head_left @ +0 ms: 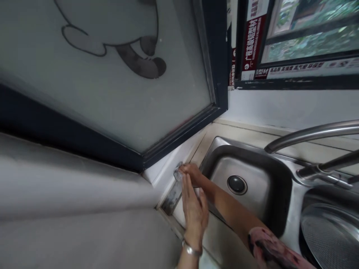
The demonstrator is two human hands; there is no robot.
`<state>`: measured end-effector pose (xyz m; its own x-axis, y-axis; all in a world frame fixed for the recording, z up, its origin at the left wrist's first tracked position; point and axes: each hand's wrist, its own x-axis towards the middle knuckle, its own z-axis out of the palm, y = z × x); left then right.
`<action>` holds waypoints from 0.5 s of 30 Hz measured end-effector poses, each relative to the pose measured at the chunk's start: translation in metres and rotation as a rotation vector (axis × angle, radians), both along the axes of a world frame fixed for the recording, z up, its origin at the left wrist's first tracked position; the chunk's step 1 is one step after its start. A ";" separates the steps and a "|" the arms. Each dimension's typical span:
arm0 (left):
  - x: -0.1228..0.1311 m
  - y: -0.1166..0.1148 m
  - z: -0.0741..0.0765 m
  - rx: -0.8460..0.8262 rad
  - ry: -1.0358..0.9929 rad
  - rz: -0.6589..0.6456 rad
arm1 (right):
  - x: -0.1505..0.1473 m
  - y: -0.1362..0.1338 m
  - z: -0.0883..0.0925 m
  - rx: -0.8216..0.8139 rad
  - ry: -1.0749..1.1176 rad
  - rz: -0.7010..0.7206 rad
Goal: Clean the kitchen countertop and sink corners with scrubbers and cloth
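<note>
My right hand (193, 174), on an arm in a pink flowered sleeve, reaches across the sink's left rim (204, 157). Its fingers are curled on a small clear glass-like object (177, 174) at the corner of the counter by the wall. My left hand (194, 210), with a metal bracelet at the wrist, lies just below it. The left fingers are stretched out flat, pointing at the right hand and touching or nearly touching its wrist. It holds nothing that I can see.
A steel sink basin with a dark drain plug (237, 185) lies to the right. A curved faucet (308, 133) arches over it. A round metal pan (332, 233) sits in the second basin. A frosted pane (112, 74) in a dark frame stands close on the left.
</note>
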<state>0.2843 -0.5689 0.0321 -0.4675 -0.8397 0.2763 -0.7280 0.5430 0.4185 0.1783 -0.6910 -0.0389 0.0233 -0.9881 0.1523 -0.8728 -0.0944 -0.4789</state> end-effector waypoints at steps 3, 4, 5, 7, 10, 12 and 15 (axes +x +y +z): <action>-0.011 -0.051 -0.041 0.097 -0.069 0.089 | -0.018 -0.005 0.006 0.116 -0.052 -0.034; -0.012 -0.065 -0.053 0.118 -0.108 0.103 | -0.022 -0.006 0.008 0.139 -0.064 -0.055; -0.012 -0.075 -0.062 0.122 -0.129 0.106 | -0.025 -0.007 0.009 0.162 -0.077 -0.071; -0.011 -0.091 -0.075 0.111 -0.161 0.096 | -0.029 -0.009 0.009 0.182 -0.101 -0.102; -0.015 -0.105 -0.085 0.090 -0.199 0.070 | -0.037 -0.012 0.007 0.176 -0.113 -0.127; -0.024 -0.112 -0.089 0.084 -0.218 0.060 | -0.048 -0.016 0.008 0.190 -0.113 -0.145; -0.044 -0.123 -0.094 0.068 -0.224 0.040 | -0.068 -0.023 0.012 0.199 -0.112 -0.194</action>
<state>0.2407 -0.6916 -0.0620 -0.4763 -0.8722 0.1113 -0.8274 0.4874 0.2791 0.1107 -0.7139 -0.0264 -0.1751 -0.9830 -0.0544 -0.8057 0.1748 -0.5659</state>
